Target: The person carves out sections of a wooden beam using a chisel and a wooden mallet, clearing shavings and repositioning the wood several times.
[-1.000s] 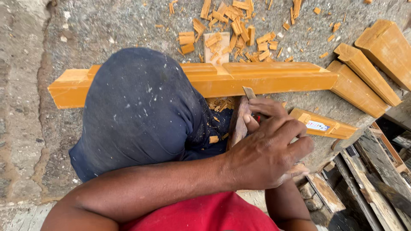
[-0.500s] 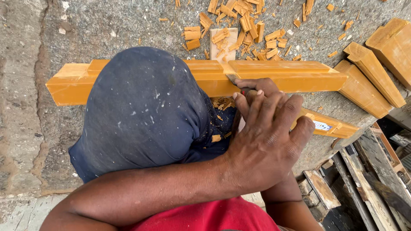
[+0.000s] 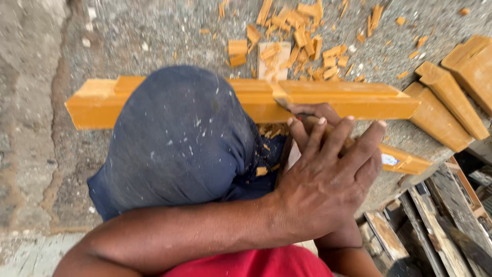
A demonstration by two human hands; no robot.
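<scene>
We look down on a rough grey concrete floor [image 3: 128,36] that fills the upper frame, cracked and paler along the left edge. Our knee in dusty dark blue cloth [image 3: 179,138] covers the middle left. Behind it a long orange-yellow wooden moulding [image 3: 348,97] lies across the floor from left to right. More orange moulding pieces [image 3: 451,102] lie at the upper right, and weathered grey planks [image 3: 441,231] sit in the lower right corner. Our left hand [image 3: 323,184] is centre right, fingers spread and laid flat over our right hand [image 3: 307,115], which is mostly hidden; we cannot tell its grip. A chisel [image 3: 285,105] touches the moulding's near edge. Wood chips [image 3: 302,31] scatter at the top centre.
</scene>
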